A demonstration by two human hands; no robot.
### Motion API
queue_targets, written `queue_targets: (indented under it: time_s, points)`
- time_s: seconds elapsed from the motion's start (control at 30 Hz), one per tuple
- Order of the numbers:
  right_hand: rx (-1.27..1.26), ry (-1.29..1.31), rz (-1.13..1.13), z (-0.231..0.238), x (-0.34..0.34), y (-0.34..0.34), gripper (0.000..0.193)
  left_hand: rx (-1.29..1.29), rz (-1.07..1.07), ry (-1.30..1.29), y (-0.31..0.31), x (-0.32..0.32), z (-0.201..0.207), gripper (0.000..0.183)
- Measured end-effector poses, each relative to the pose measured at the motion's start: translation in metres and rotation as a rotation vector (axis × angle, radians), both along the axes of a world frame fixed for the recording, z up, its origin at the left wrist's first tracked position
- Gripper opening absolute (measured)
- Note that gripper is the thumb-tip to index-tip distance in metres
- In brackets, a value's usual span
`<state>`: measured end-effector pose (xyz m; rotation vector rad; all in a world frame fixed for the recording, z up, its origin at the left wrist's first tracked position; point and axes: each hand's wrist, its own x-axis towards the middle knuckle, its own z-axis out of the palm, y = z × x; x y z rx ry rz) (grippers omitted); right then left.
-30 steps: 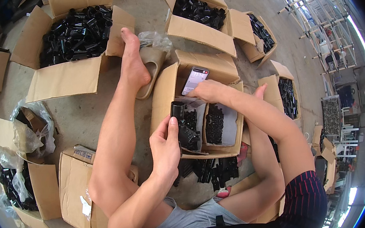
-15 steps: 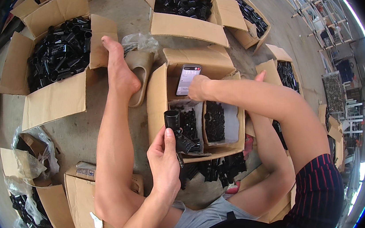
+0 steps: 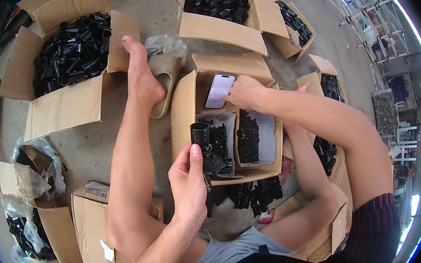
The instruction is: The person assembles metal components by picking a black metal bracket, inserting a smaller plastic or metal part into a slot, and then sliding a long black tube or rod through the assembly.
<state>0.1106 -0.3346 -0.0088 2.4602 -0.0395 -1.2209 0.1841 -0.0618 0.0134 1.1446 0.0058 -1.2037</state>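
My left hand (image 3: pixel 189 179) is closed on a black plastic tube fitting (image 3: pixel 200 132), its round end turned up, above the near left part of a small carton (image 3: pixel 182 115). My right hand (image 3: pixel 248 92) reaches across from the right, a finger stretched to the screen of a phone (image 3: pixel 220 90) that leans against the carton's far inside wall. Beneath it the carton has two lined compartments: small black parts (image 3: pixel 218 140) fill the left one, more small black parts (image 3: pixel 248 139) the right. Larger black pieces (image 3: pixel 250 194) lie just in front of the carton.
Cartons of black fittings stand around me: a large one (image 3: pixel 64 108) at far left, others (image 3: pixel 220 30) at the back and right. My bare leg (image 3: pixel 130 155) stretches forward beside a tan slipper (image 3: pixel 163 93). Plastic bags (image 3: pixel 53 168) lie at left; metal racks (image 3: pixel 362 13) stand far right.
The phone's screen has changed from a picture with a clock to a paler display. My right hand has shifted slightly right, and its finger now shows on the screen. My left hand keeps its hold.
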Motion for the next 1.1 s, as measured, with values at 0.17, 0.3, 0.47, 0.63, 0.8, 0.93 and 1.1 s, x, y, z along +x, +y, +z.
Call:
queue_targets:
  time_s: [0.17,0.3,0.47,0.63,0.8,0.93,1.1]
  points:
    - [-0.047,-0.179,-0.087,0.063,-0.029,0.012,0.041,0.022,-0.021,0.045,0.0,-0.001,0.005,0.042]
    - [-0.049,-0.345,-0.283,0.091,-0.062,0.048,0.049,0.051,-0.062,-0.007,-0.003,-0.011,-0.017,0.044]
    - [0.919,-1.009,-1.033,0.074,-0.111,0.131,0.066,0.044,-0.122,-0.036,-0.003,-0.031,-0.028,0.045]
    - [1.165,-1.362,-1.423,0.025,-0.159,0.238,0.064,0.061,-0.275,0.073,0.011,-0.075,-0.05,0.046]
    - [1.169,-1.738,-1.673,0.004,-0.201,0.279,0.042,0.058,-0.665,0.199,0.035,-0.097,-0.035,0.049]
    - [1.222,-1.869,-1.755,0.021,-0.232,0.285,0.048,-0.105,-0.883,0.316,0.044,-0.111,-0.006,0.073]
    - [1.123,-1.996,-1.643,0.026,-0.256,0.305,0.052,-0.129,-0.904,0.264,0.065,-0.13,0.0,0.07]
